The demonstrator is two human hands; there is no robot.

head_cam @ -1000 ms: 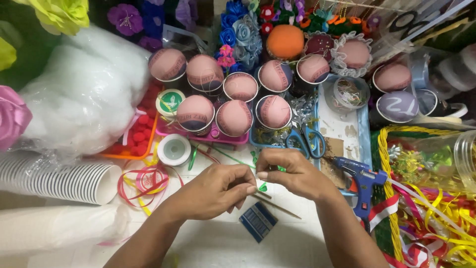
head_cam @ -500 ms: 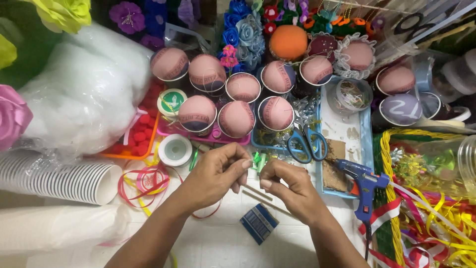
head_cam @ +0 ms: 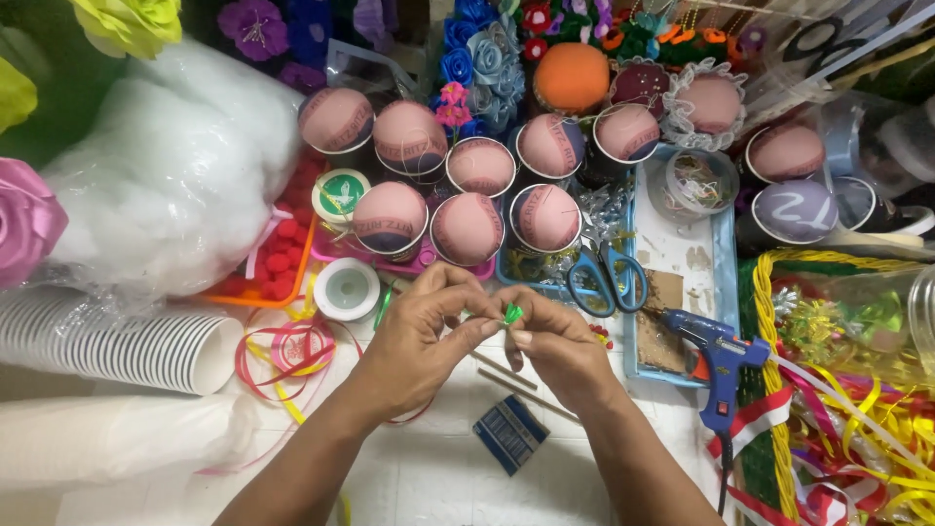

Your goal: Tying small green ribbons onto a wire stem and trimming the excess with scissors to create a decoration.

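Craft clutter crowds the white table (head_cam: 438, 477): fabric-topped cups (head_cam: 467, 229), blue scissors (head_cam: 606, 281), a blue glue gun (head_cam: 716, 356), stacked paper cups (head_cam: 107, 346). At the middle, my left hand (head_cam: 419, 341) and right hand (head_cam: 555, 346) meet fingertip to fingertip, both pinching a small green ribbon piece (head_cam: 510, 314) held just above the tabletop. Thin wooden sticks (head_cam: 516, 385) lie beneath my hands.
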